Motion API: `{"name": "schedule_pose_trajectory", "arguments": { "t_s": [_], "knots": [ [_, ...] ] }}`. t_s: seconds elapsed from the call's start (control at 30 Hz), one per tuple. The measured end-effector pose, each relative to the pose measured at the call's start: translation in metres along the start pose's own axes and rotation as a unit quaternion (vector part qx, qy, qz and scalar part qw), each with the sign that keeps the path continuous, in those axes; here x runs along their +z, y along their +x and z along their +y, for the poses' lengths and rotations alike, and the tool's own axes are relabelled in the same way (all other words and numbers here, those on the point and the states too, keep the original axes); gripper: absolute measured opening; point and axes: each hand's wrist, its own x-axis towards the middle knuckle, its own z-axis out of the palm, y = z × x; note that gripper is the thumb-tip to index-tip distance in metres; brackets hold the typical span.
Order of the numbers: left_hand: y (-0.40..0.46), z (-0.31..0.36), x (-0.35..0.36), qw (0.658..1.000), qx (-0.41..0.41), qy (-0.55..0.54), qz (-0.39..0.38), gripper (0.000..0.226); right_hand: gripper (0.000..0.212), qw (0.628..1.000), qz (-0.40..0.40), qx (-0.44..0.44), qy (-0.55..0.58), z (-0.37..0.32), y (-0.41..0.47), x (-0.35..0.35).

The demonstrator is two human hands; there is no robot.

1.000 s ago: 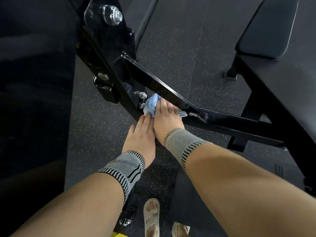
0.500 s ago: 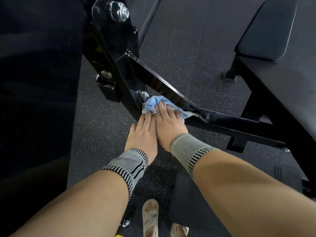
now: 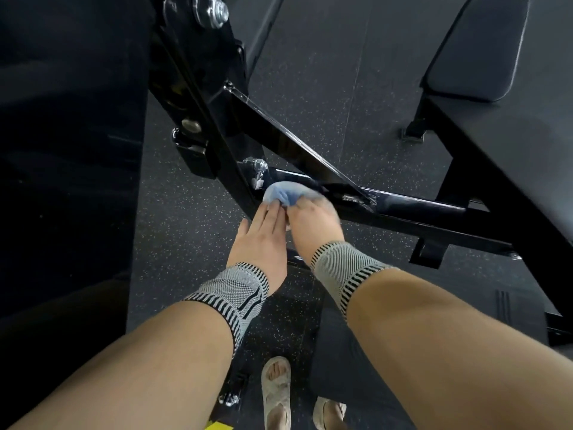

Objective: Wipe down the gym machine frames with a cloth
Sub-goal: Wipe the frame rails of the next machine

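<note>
Blurred right hand fingers grip the cloth on the frame; left hand fingers straight.

Dark speckled rubber floor carries the black machine frame, whose foot rests on it, a bench leg near the far edge, and two sandalled feet at the near edge

Hemmed at twelve by slanted brace; at three by base bar; open floor at nine.
</note>
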Motion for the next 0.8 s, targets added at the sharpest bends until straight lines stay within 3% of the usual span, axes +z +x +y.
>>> {"name": "schedule_pose_trajectory", "arguments": {
  "t_s": [0.1, 0.3, 0.43, 0.57, 0.8],
  "knots": [
    [-0.009, 0.002, -0.006, 1.000, 0.017, -0.004, -0.001, 0.077, 0.032, 0.996, -0.032, -0.010, 0.079, 0.006, -0.029, 0.009],
    [-0.030, 0.011, -0.030, 0.997, 0.042, -0.059, 0.001, 0.073, 0.027, 0.978, 0.046, 0.063, 0.193, 0.007, -0.064, -0.016],
    [-0.057, 0.021, -0.048, 0.991, 0.036, -0.126, -0.006, 0.045, 0.025, 0.964, 0.060, 0.089, 0.243, 0.002, -0.093, -0.041],
    [-0.081, 0.032, -0.053, 0.993, 0.009, -0.115, -0.023, 0.016, 0.019, 0.949, 0.092, 0.130, 0.271, 0.000, -0.126, -0.039],
    [-0.093, 0.053, -0.025, 0.984, 0.022, -0.171, 0.042, 0.007, 0.011, 0.913, 0.105, 0.230, 0.320, 0.018, -0.154, 0.001]
  ]
}}
